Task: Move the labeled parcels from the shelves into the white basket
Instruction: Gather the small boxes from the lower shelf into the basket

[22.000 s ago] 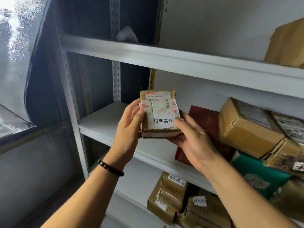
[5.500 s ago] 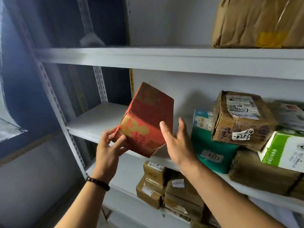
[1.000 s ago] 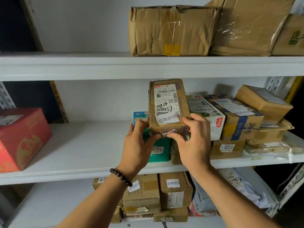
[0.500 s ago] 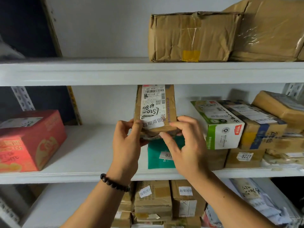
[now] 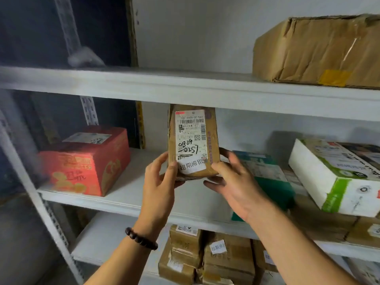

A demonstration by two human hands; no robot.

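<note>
light: dim, soft, even | blur: left edge smeared | distortion: wide-angle bowing | centre: sharp

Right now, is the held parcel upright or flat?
Upright: brown parcel held on end, label toward camera, left hand and right hand at its bottom.

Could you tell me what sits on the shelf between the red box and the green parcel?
Head view: shelf bare between red box and green parcel; left hand and right hand hold a brown parcel before it.
</note>
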